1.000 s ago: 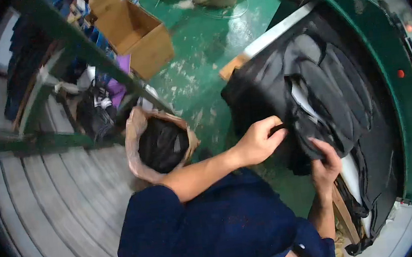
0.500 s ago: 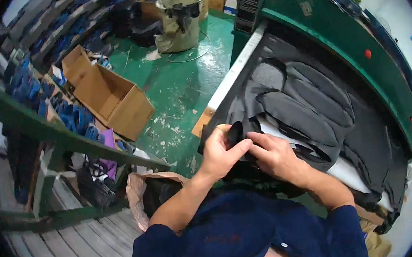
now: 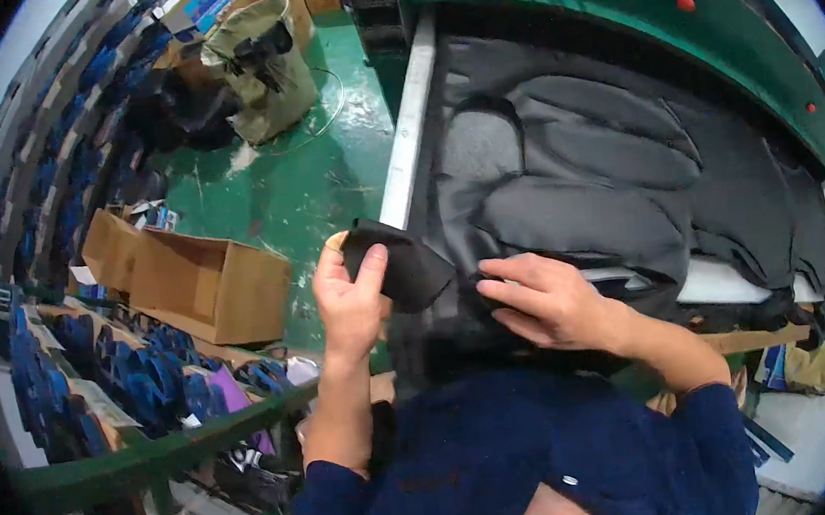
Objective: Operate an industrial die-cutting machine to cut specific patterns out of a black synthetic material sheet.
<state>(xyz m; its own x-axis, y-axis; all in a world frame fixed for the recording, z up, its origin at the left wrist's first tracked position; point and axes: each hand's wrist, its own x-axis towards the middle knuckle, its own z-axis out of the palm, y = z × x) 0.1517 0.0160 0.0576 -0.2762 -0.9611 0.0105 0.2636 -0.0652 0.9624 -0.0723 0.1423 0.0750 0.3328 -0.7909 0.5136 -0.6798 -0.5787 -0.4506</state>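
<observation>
My left hand [image 3: 349,299] grips a black flat piece of leather-like material [image 3: 404,267], thumb on its face. A pale tan edge shows at the fingertips. My right hand [image 3: 548,302] is at the near edge of a large black sheet [image 3: 585,224] with cut-out oval shapes, its fingers slightly bent and apart. No held thing shows in it; its thumb is partly hidden. The sheet lies wrinkled over a green machine's bed, and white material [image 3: 722,280] shows beneath it at the near side.
The green machine's beam [image 3: 598,12] spans the far right, with a pale metal bar [image 3: 408,122] along the bed's left side. An open cardboard box [image 3: 255,289] and a greenish bin [image 3: 264,87] stand on the green floor. Racks of blue footwear [image 3: 49,195] line the left. A green rail [image 3: 166,444] runs near left.
My hands have moved apart. The left has gone left with the black piece, which now shows broad side up; the right has let go of it. My view has turned to the right.
</observation>
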